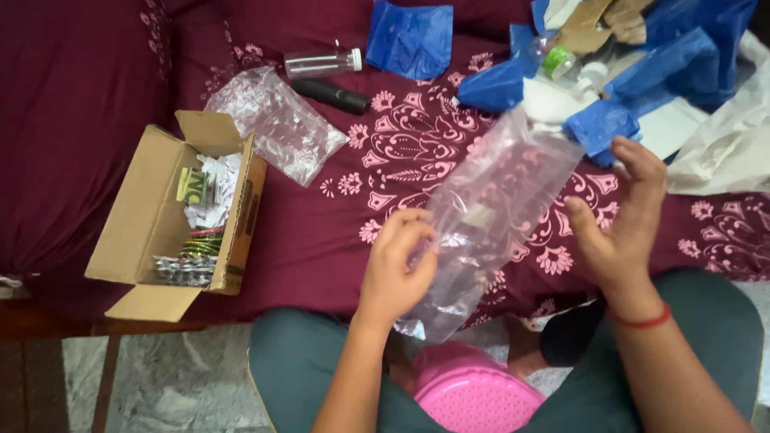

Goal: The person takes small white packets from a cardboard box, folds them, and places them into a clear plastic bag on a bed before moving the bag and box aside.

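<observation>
Left grip (pixel 397 269) pinches the clear plastic bag (pixel 481 224), which I see held up above the bed's (pixel 321 240) near edge; right grip (pixel 622 216) is spread wide, just beside the bag. Farther left on the bed, an open cardboard box (pixel 172 216) overhangs the near edge.

A clear plastic bag (pixel 489 216) hangs mid-frame; an open brown cardboard box (pixel 152 220) sits left beside another clear bag (pixel 277 120).

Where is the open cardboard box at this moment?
In the head view, the cardboard box lies on the maroon cloth at the left, beyond the left hand, with a crumpled clear plastic bag beside it.
</observation>
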